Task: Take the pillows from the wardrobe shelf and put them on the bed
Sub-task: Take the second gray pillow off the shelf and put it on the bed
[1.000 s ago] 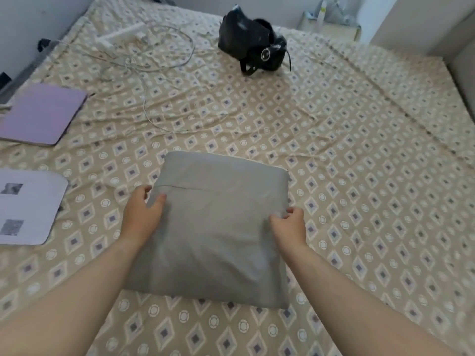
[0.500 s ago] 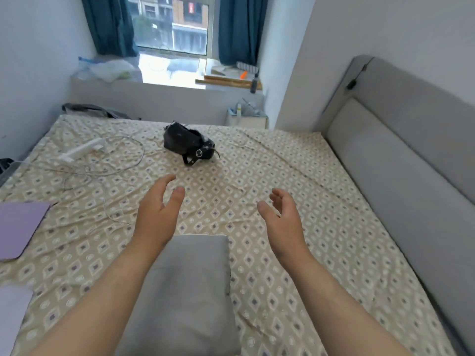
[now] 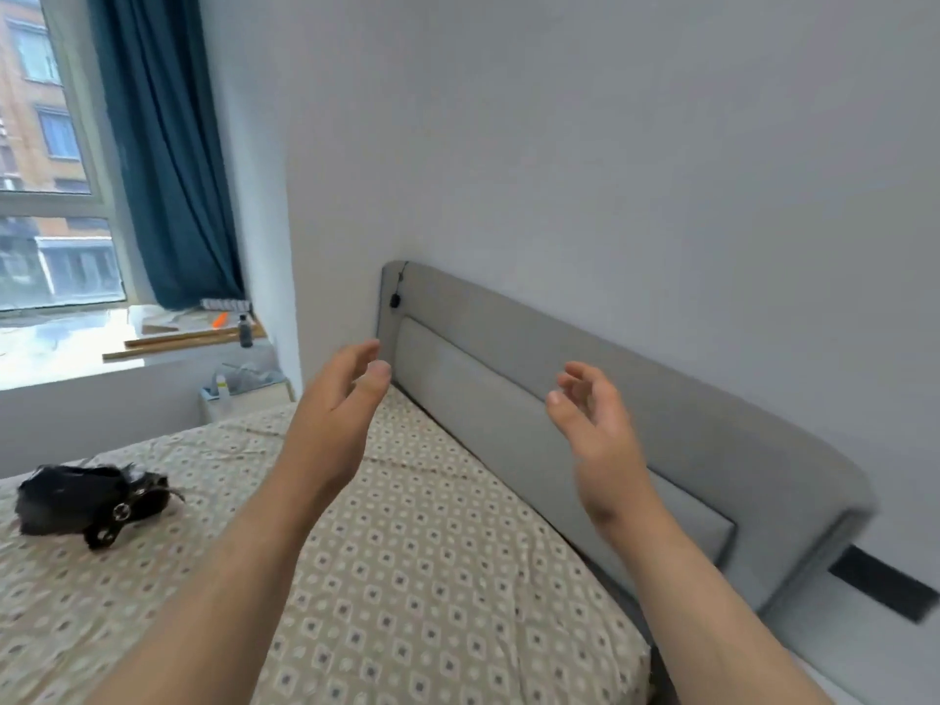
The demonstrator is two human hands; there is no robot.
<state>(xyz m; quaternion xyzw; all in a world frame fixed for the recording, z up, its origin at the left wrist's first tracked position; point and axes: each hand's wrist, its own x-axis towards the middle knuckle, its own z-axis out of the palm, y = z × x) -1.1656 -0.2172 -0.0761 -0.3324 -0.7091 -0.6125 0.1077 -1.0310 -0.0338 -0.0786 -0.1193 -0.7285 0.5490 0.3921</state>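
My left hand point(image 3: 338, 399) and my right hand point(image 3: 592, 424) are both raised in front of me over the bed point(image 3: 432, 567), palms turned toward each other, fingers apart and holding nothing. The bed has a beige sheet with a diamond pattern. No pillow and no wardrobe are in view now.
A grey padded headboard point(image 3: 585, 379) runs along the white wall on the right. A black bag point(image 3: 86, 501) lies on the sheet at the left. Behind it are a small bedside stand point(image 3: 244, 394), a window sill with a dark bottle point(image 3: 246, 331), and a blue curtain point(image 3: 168, 160).
A second ago both hands rested on the grey pillow on the bed. They let it go and lifted, and my view swung up and right, so the pillow has left the frame.
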